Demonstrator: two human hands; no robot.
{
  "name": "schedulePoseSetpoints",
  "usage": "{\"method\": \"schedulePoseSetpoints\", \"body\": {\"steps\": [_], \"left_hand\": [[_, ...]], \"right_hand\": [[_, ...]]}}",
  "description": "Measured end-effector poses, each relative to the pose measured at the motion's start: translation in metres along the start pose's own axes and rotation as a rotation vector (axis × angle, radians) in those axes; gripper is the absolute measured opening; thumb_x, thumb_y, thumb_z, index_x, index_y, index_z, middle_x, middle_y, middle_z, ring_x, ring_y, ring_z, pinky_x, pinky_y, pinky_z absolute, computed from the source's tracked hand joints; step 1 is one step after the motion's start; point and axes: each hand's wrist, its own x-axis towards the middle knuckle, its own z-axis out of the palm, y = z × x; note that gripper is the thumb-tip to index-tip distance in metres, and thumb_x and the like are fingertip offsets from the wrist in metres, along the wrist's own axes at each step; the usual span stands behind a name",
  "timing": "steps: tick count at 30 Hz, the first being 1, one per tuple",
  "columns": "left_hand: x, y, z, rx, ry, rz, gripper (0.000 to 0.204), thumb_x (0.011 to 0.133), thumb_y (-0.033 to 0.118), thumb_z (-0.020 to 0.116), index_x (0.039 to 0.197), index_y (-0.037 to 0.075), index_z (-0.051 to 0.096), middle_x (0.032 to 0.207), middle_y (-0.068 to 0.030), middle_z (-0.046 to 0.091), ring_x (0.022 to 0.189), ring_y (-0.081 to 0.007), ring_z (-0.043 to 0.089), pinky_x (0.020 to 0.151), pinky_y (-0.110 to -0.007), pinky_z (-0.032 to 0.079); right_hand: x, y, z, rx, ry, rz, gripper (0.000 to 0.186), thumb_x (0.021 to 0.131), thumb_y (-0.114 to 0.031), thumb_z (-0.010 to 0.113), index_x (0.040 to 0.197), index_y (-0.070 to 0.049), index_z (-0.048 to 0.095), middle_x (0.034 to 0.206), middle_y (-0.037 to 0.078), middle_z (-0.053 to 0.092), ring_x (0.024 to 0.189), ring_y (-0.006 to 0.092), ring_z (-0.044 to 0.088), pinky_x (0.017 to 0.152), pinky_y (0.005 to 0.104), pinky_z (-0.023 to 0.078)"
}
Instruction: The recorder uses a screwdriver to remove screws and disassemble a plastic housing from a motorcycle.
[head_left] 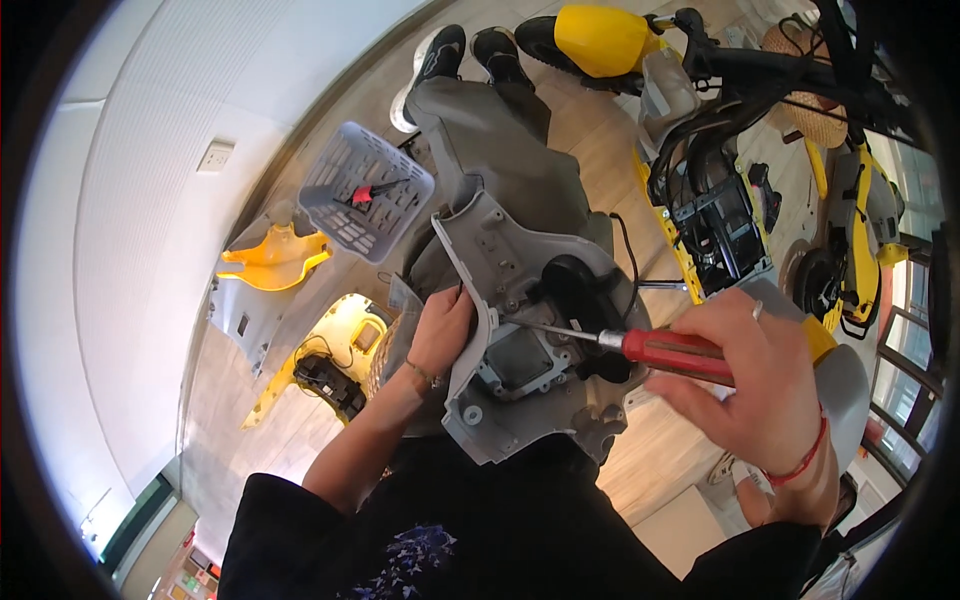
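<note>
A grey plastic housing (475, 410) with a black part (570, 290) and a square recessed frame (515, 360) rests on my grey-trousered legs (500, 140). My left hand (440, 335) grips the left edge of the housing, its fingertips partly hidden behind the rim. In my right hand (750, 380) is a red-handled screwdriver (670, 355), its thin shaft reaching left to the housing near the top of the square frame. Whether the tip sits in a screw is too small to tell.
Left of me lie a grey plastic basket (360, 225), yellow cover (280, 265), grey panel (240, 320) and yellow panel (340, 330), beside a white wall (130, 250). At right stand partly stripped yellow-and-black scooters (605, 40), with another yellow frame (860, 230) and a straw hat (810, 115).
</note>
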Motion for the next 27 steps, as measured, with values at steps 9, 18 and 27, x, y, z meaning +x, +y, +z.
{"method": "schedulePoseSetpoints", "body": {"steps": [9, 18, 27], "left_hand": [[0.018, -0.004, 0.007, 0.003, -0.008, 0.032, 0.040, 0.091, 0.028, 0.044, 0.082, -0.009, 0.055, 0.065, -0.0225, 0.055, 0.062, -0.0273, 0.058, 0.061, -0.037, 0.043], [0.051, 0.013, 0.003, 0.050, -0.040, 0.056, 0.042, 0.090, 0.030, 0.043, 0.084, -0.009, 0.056, 0.069, -0.0236, 0.058, 0.066, -0.0315, 0.060, 0.063, -0.038, 0.044], [0.093, 0.020, 0.006, 0.169, -0.098, 0.066, 0.039, 0.088, 0.027, 0.043, 0.084, -0.008, 0.058, 0.078, -0.0271, 0.059, 0.080, -0.0403, 0.059, 0.071, -0.040, 0.045]], "right_hand": [[0.011, 0.018, -0.007, -0.133, 0.016, -0.211, 0.030, 0.065, -0.009, 0.074, 0.090, -0.006, 0.058, 0.083, 0.007, 0.060, 0.069, 0.0264, 0.060, 0.057, 0.0330, 0.047], [0.027, 0.021, -0.002, 0.085, 0.041, 0.237, 0.023, 0.074, -0.014, 0.072, 0.088, -0.004, 0.057, 0.073, 0.010, 0.064, 0.061, 0.0239, 0.063, 0.054, 0.0289, 0.048], [0.048, 0.046, -0.012, 0.047, -0.024, 0.240, 0.024, 0.076, -0.015, 0.069, 0.092, -0.001, 0.057, 0.082, 0.015, 0.063, 0.071, 0.0253, 0.063, 0.061, 0.0294, 0.049]]}}
